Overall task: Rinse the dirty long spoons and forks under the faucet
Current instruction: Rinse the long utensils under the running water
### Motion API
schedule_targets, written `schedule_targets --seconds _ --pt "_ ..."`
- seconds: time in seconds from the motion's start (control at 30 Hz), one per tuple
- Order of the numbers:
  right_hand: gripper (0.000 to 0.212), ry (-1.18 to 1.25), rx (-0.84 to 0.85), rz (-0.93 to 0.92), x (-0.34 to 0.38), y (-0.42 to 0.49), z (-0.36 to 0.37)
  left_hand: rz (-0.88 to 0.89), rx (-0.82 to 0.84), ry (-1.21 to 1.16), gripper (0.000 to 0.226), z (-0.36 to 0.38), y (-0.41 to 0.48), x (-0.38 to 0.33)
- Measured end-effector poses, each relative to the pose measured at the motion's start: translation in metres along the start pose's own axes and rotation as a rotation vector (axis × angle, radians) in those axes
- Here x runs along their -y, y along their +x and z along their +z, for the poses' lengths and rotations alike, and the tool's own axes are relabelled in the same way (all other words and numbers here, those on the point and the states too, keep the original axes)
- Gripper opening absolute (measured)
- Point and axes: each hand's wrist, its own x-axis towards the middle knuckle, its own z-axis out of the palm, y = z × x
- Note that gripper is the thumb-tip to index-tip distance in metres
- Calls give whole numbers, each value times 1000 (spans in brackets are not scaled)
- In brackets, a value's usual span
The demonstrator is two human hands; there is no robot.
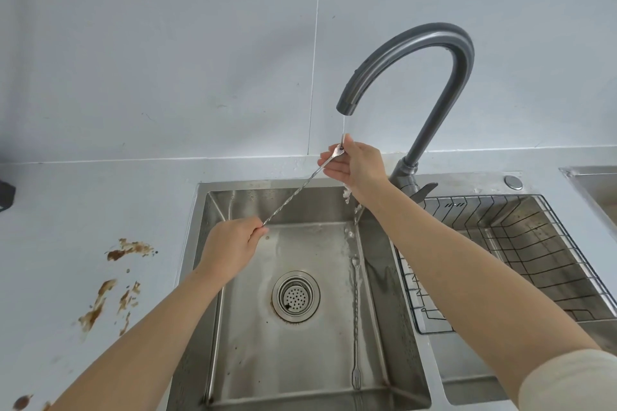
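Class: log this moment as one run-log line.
left hand: holds utensil | right hand: rubs tip | faucet: running | sink: another utensil

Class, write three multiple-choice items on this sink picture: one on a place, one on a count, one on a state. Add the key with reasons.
1. Where does the second long utensil lie?
A. in the sink
B. on the counter
C. in the wire rack

2. How many hands hold the raised long utensil?
A. none
B. one
C. two

3. The faucet is:
A. off
B. running
C. detached

Key: 1 A, it rests on the basin floor right of the drain. 2 C, the left hand grips one end and the right hand the other. 3 B, a water stream falls from the spout.
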Motion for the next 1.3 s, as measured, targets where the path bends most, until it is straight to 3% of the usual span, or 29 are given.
schedule_targets --seconds 0.27,0.43,0.7,0.8,1.1,1.3 --pt "14 179 -64 -21 -1 1 -7 -7 -7 26 26 3 -4 3" --pt "27 116 -56 36 -5 0 -2 -4 4 75 25 4 -2 -1" --pt "15 236 5 -22 -4 1 -1 -2 -5 78 23 3 -1 -2" --pt "13 201 9 5 -2 0 -2 -2 -7 86 22 4 0 -4" --pt "35 -54 8 44 2 6 -3 -20 -19 104 21 7 1 -9" --pt "18 173 26 -54 1 8 -6 -75 -20 85 17 7 4 -12"
